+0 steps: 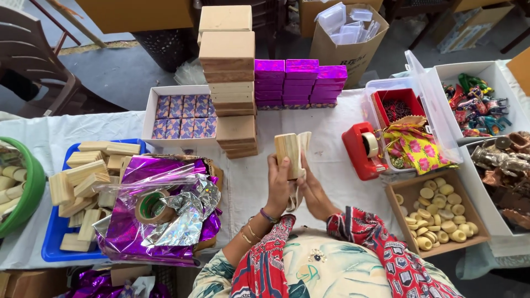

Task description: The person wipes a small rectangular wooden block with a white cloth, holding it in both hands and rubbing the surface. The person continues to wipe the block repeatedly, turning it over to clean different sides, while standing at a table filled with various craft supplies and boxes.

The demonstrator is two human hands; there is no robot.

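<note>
Just below the middle of the frame the person holds a small wooden block (287, 155) upright above the bench (331, 160), with a pale sheet of wrapping (302, 144) folded against its right side. The left hand (277, 185) is closed around the block from the left and below, fingers curled up its face; the right hand (313, 190) is pressed against the pale sheet from the right, holding it to the wood. From the look of things the work is well along but far from over: at the top centre stands a tall stack of plain tan boxes (229, 83), with rows of shiny purple boxes (300, 81) just beside it to the right and a white tray of patterned boxes (182, 115) to its left, all looking finished. What seems left sits at the lower left, where a blue tray (52, 237) is piled with bare wooden blocks (83, 176), and purple foil sheets (160, 221) lie over its right part with a roll of tape (150, 206) on top. To the right of the hands are a red tape dispenser (361, 150) and a cardboard tray of small pale rings (439, 212).
</note>
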